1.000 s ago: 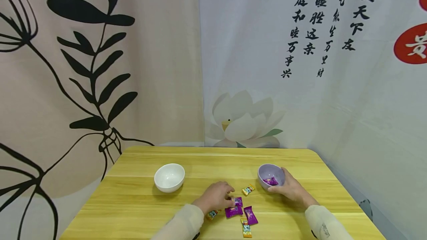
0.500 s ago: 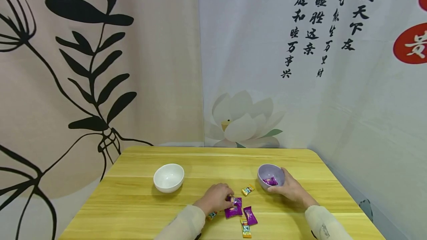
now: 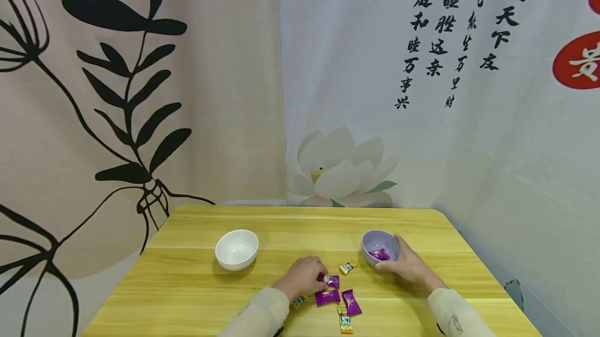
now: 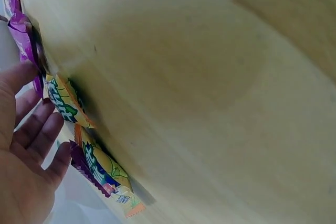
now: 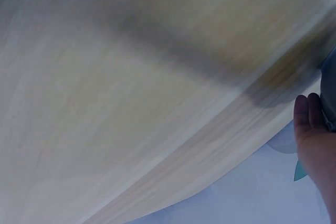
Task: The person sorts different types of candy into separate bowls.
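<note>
My left hand (image 3: 303, 277) reaches down over a loose group of wrapped candies. Its thumb and forefinger pinch the left end of a purple-wrapped candy (image 3: 332, 281); in the left wrist view, the thumb lies against purple wrapper (image 4: 23, 38). Just in front is another purple candy (image 3: 327, 298), with a third one (image 3: 351, 302) slanting to its right. A yellow candy (image 3: 298, 302) is partly covered by my left wrist. On the right, my right hand (image 3: 412, 264) holds a lilac bowl (image 3: 369, 240) by its side, thumb near the front. Inside that bowl lies a purple candy (image 3: 380, 254).
A white bowl (image 3: 236, 250) stands on the left of the wooden table (image 3: 178, 295). One yellow candy (image 3: 348, 266) lies between the hands, and another (image 3: 345, 321) sits nearer the front. A printed cloth (image 3: 234, 92) hangs behind the table's far edge.
My left thumb and forefinger have closed on the purple candy, which has shifted slightly back, away from the purple one in front. The right hand and lilac bowl have stayed put.
</note>
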The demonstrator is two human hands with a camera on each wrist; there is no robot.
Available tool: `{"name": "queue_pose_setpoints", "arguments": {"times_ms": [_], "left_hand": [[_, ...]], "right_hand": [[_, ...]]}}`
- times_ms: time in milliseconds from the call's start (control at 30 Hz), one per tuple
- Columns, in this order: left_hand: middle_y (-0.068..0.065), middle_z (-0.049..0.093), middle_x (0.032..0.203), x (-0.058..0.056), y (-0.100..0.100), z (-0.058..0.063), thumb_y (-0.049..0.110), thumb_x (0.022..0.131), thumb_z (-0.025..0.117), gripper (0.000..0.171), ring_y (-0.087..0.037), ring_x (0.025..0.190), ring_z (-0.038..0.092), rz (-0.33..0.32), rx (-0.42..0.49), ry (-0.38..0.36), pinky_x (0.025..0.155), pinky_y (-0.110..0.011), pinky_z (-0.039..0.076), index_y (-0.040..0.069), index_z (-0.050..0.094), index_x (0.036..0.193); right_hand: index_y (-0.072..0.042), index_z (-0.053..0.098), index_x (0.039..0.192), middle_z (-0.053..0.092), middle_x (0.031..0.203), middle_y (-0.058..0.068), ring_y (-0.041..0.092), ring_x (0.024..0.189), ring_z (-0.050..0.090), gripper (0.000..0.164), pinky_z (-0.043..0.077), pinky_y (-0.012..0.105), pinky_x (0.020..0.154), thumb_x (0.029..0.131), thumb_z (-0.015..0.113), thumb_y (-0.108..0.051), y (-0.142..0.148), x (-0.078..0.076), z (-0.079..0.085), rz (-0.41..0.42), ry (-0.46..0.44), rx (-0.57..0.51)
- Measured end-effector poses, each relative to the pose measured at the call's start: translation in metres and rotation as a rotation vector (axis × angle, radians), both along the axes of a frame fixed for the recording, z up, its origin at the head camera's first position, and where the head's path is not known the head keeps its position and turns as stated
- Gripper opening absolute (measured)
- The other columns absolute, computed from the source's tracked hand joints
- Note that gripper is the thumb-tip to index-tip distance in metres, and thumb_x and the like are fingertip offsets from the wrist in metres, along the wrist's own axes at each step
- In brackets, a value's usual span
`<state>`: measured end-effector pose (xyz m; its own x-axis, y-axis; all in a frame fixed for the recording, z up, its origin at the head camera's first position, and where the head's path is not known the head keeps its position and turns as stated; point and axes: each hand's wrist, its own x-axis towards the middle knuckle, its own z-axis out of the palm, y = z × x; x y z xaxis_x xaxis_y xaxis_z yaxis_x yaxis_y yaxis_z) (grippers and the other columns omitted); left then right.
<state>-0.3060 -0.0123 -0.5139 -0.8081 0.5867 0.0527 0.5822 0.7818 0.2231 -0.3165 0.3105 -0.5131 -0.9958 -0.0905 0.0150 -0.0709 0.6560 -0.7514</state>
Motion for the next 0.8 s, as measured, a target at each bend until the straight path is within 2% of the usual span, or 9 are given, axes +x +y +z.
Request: {"name": "queue_pose_setpoints", "arguments": {"times_ms": [167, 467, 633, 800], "left_hand": [[0.01, 0.063, 0.096, -0.002, -0.001, 0.001, 0.036, 0.084, 0.077, 0.028, -0.01, 0.094, 0.058, -0.004, 0.004, 0.001, 0.089, -0.036, 0.049, 0.019, 0.076, 0.106], [0.009, 0.061, 0.087, -0.009, -0.006, 0.004, 0.031, 0.079, 0.076, 0.027, -0.009, 0.083, 0.056, -0.016, 0.063, 0.032, 0.079, -0.029, 0.05, 0.015, 0.077, 0.101], [0.009, 0.059, 0.085, -0.011, -0.006, 0.004, 0.03, 0.079, 0.077, 0.024, -0.009, 0.082, 0.056, 0.006, 0.088, 0.032, 0.08, -0.029, 0.049, 0.015, 0.077, 0.098], [0.009, 0.059, 0.085, -0.012, -0.007, 0.004, 0.031, 0.08, 0.077, 0.022, -0.01, 0.082, 0.057, 0.015, 0.093, 0.063, 0.08, -0.031, 0.05, 0.015, 0.077, 0.096]], "right_hand": [[0.007, 0.01, 0.153, 0.034, 0.148, 0.032, 0.048, 0.133, 0.038, 0.121, 0.028, 0.063, 0.109, 0.075, 0.086, -0.044, 0.0, 0.0, 0.0, 0.001, 0.001, 0.002], [0.006, 0.008, 0.154, 0.032, 0.149, 0.033, 0.049, 0.134, 0.036, 0.122, 0.026, 0.063, 0.11, 0.074, 0.086, -0.044, 0.0, -0.001, 0.0, -0.004, -0.011, -0.008], [0.006, 0.009, 0.154, 0.032, 0.149, 0.033, 0.049, 0.134, 0.037, 0.122, 0.027, 0.064, 0.109, 0.074, 0.086, -0.044, 0.001, 0.0, 0.0, -0.003, -0.011, -0.011], [0.006, 0.008, 0.154, 0.031, 0.149, 0.034, 0.05, 0.134, 0.035, 0.122, 0.026, 0.064, 0.109, 0.075, 0.086, -0.045, 0.0, 0.0, -0.001, -0.003, -0.016, -0.007]]}}
